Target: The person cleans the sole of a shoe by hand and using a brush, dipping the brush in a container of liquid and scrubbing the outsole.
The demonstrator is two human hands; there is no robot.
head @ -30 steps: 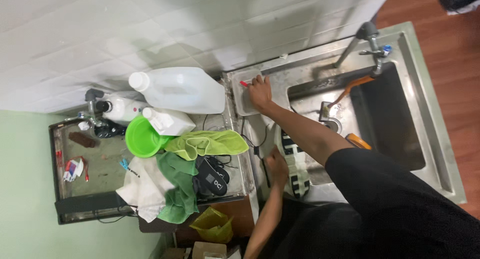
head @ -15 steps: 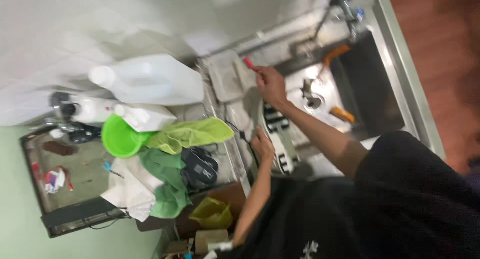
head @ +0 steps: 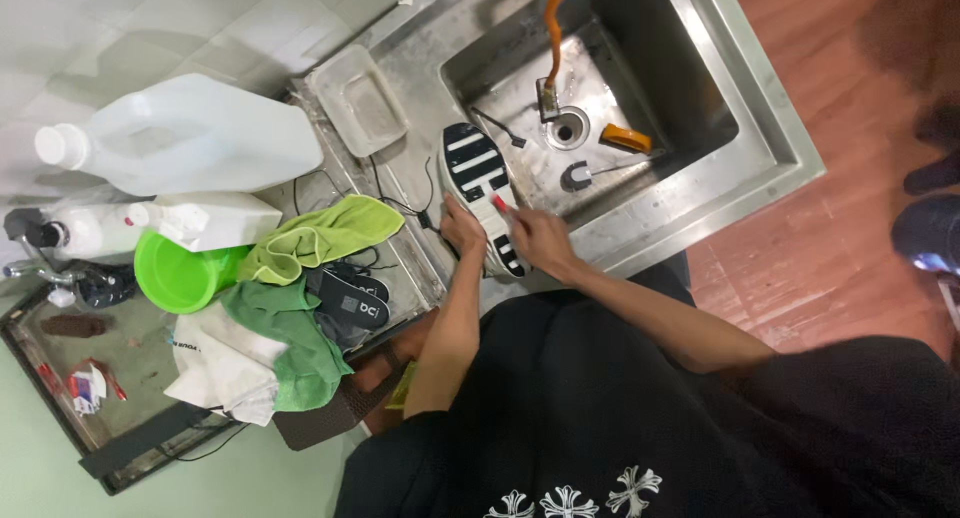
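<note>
- Black and white striped, the sole of a sneaker (head: 480, 193) is facing up near the middle of the frame, lying on the steel edge between the counter and the sink (head: 760, 128).
- The left hand (head: 462, 230) is gripping the lower left side of the sneaker, with its fingers closed on the sole edge.
- The right hand (head: 540, 240) is pressing on the lower right part of the sneaker, and it is closed on a small red brush (head: 499, 204) whose tip is touching the sole.
- The two hands are near each other, with only the shoe between them.
- An orange hose (head: 552, 28) is hanging down into the sink basin at the top of the frame, and an orange object (head: 626, 138) is lying on the sink floor just beside the drain (head: 567, 128).
- A clear plastic tray (head: 357, 100) is sitting on the counter, up and left of the sneaker.
- A big white jug (head: 190, 138) is lying on its side in the upper left of the frame.
- A light green cloth (head: 320, 236) is lying left of the hands, and a bright green bowl (head: 180, 273) is standing further left, just beside a white spray bottle (head: 210, 220).
- A black sandal (head: 350, 298) is resting under the cloth, touching a darker green towel (head: 290, 343).
- The person is wearing a black shirt (head: 620, 418), which is filling the lower right of the frame.
</note>
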